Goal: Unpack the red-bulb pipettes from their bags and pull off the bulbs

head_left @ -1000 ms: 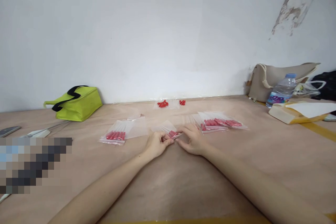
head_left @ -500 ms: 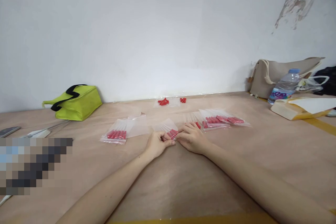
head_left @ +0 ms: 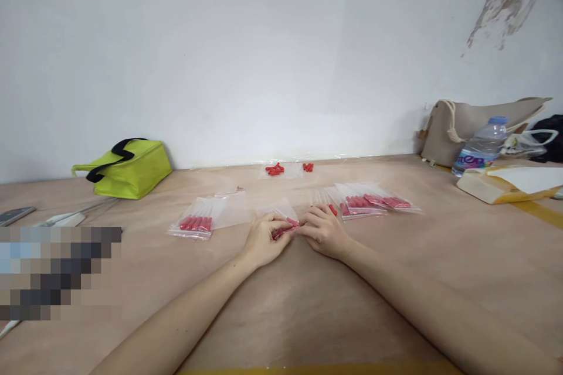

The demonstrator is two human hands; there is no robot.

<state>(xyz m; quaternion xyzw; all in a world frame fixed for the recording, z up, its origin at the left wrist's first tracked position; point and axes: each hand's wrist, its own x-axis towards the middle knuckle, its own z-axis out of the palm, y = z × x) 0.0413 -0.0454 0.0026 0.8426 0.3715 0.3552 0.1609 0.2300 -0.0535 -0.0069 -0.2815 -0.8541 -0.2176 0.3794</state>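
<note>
Between my two hands is a small clear zip bag [head_left: 278, 208] with several red stick-like pieces in its near end. My left hand [head_left: 266, 238] has its thumb and fingers closed on the bag's near left side, covering part of the red pieces. From the right, my right hand [head_left: 324, 232] pinches the bag's near right edge with its fingertips. Just beyond my right hand lie loose red pieces [head_left: 332, 209] and clear bags, partly hidden by it. A filled zip bag [head_left: 196, 222] lies to the left, and overlapping filled bags [head_left: 360, 202] lie to the right.
Red pieces [head_left: 275, 169] lie in a small pile near the wall, with a smaller group [head_left: 308, 167] beside them. A lime-green bag [head_left: 136, 170] stands at left. To the right are a water bottle [head_left: 479, 146], a beige bag [head_left: 444, 129] and an open paper envelope [head_left: 484, 184].
My left fingers have shifted over the bag's near end and now cover more of the red pieces. My right hand stays almost in place. The view has moved slightly.
</note>
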